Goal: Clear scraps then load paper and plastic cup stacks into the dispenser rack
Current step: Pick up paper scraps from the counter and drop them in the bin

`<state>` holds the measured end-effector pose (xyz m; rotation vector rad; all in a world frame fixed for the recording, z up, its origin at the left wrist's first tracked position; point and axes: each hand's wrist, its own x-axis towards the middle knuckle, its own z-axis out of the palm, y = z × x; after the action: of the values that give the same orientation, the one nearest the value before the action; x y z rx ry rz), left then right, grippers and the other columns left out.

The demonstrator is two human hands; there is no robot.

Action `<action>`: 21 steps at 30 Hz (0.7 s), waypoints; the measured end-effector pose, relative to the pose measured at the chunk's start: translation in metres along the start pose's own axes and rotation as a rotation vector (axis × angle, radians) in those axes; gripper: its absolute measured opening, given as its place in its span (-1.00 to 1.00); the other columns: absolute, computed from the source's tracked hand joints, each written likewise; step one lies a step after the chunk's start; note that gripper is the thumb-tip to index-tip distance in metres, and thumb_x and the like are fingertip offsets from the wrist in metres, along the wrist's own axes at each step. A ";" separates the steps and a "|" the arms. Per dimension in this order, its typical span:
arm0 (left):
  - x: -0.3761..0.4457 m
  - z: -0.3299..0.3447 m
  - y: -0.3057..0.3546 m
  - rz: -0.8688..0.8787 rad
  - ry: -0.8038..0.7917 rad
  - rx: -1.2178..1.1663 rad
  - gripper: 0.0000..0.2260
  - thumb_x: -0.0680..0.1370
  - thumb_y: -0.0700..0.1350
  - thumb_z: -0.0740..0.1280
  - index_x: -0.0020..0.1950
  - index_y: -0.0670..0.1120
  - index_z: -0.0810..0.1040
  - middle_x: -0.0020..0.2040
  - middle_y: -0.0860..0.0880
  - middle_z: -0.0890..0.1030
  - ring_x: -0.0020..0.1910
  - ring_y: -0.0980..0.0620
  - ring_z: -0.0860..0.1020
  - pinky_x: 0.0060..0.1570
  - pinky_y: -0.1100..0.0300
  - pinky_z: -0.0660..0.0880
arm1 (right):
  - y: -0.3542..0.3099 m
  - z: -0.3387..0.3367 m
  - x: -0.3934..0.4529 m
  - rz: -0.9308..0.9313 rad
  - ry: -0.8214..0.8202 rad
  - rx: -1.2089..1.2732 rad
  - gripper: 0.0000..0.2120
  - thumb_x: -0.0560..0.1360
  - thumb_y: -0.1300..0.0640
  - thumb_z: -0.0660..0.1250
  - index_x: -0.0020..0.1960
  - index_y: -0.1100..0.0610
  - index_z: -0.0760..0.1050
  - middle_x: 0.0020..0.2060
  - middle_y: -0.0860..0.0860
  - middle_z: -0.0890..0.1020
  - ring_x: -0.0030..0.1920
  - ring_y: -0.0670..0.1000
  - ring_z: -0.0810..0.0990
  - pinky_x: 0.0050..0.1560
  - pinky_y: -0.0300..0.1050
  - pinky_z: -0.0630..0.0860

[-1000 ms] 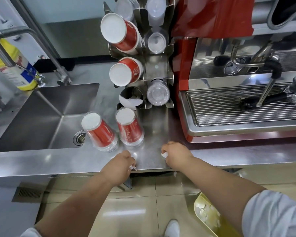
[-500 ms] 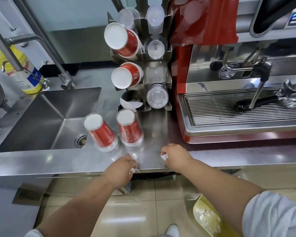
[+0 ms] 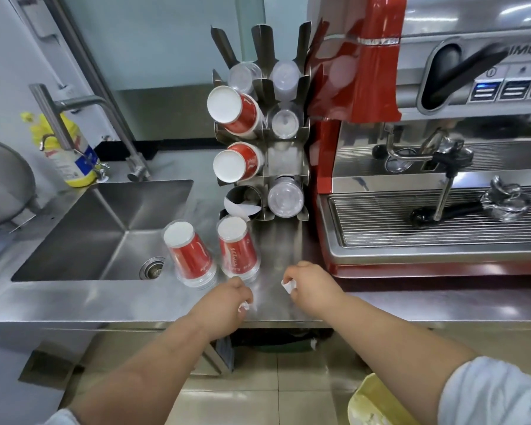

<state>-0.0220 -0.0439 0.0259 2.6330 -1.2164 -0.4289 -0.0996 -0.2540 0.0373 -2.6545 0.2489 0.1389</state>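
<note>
White paper scraps (image 3: 243, 307) stayed pinched in the left hand (image 3: 227, 297) grip; right hand (image 3: 311, 283) gripped another scrap (image 3: 288, 286), unchanged. Both hovered before the sleeved cup stacks (image 3: 237, 250) on the table (image 3: 105, 299). Clearing unfinished; loading pending.

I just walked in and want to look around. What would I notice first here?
Probably the big shiny red coffee machine on the right of the steel counter. Next, the metal cup rack beside it, with red paper cups poking out, and two upside-down cup stacks standing in front, next to the sink. Nearest you, the left hand and right hand each pinch a small white scrap.
</note>
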 end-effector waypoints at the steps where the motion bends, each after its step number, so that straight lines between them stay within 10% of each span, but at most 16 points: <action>1: 0.000 -0.002 0.002 0.002 0.007 0.003 -0.80 0.53 -0.13 0.27 0.12 -0.01 0.58 0.12 0.02 0.45 0.06 -0.02 0.52 0.04 0.24 0.41 | -0.002 -0.002 0.000 -0.008 0.005 -0.002 -0.72 0.44 0.27 0.27 0.10 0.07 0.58 0.08 0.06 0.55 0.09 0.11 0.55 0.02 -0.16 0.44; 21: 0.001 -0.056 0.013 0.138 0.147 0.008 -0.80 0.54 -0.09 0.28 0.13 0.02 0.58 0.14 0.04 0.45 0.08 0.03 0.51 0.08 0.18 0.44 | -0.036 -0.048 -0.011 -0.056 0.178 0.027 -0.74 0.46 0.19 0.30 0.12 0.02 0.57 0.08 0.01 0.55 0.10 0.06 0.53 0.10 -0.12 0.47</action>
<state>-0.0108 -0.0495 0.0818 2.5162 -1.3419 -0.2029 -0.1010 -0.2430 0.0973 -2.6455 0.2325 -0.1190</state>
